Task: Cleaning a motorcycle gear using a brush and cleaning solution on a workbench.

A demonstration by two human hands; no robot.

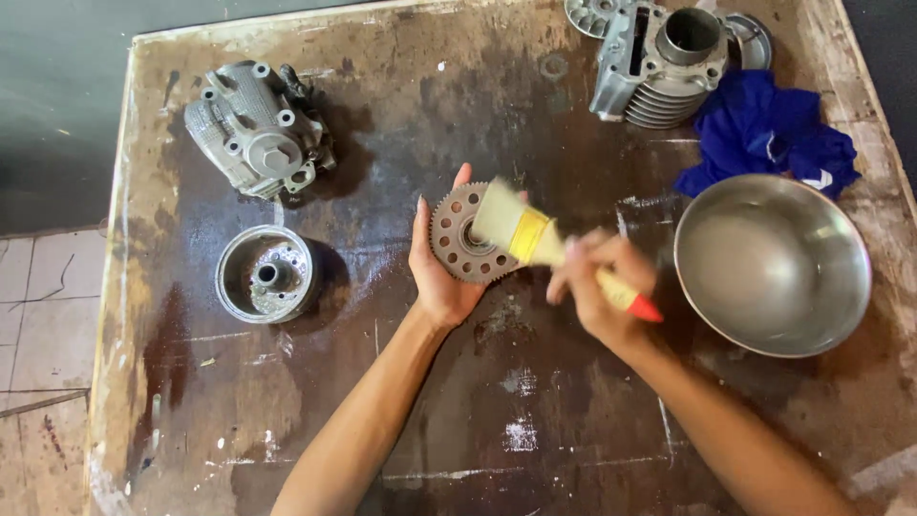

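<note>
Your left hand holds a toothed gear wheel up over the middle of the stained wooden table, fingers curled behind it and clamped on its rim, thumb at the upper edge

Your right hand is wrapped tight around the handle of a paintbrush; the bristles lie on the gear's face, over the hub

Progress, as a judgement: brushing looks mid-way. The gear's face is dull and brownish, with grime or rust showing around the holes, so the cleaning is not finished. The back of the gear is hidden, so you cannot tell its state

Orientation: the gear's flat face is turned up toward you and a little to the right; its axis runs roughly toward the camera. The brush's long axis runs from upper left, bristles, to lower right, where the red handle tip points at the steel bowl

Around you: a finned cylinder block and a blue rag at the far right, a cylinder head at the far left, a round drum-shaped part just below it, all well apart from the gear
</note>
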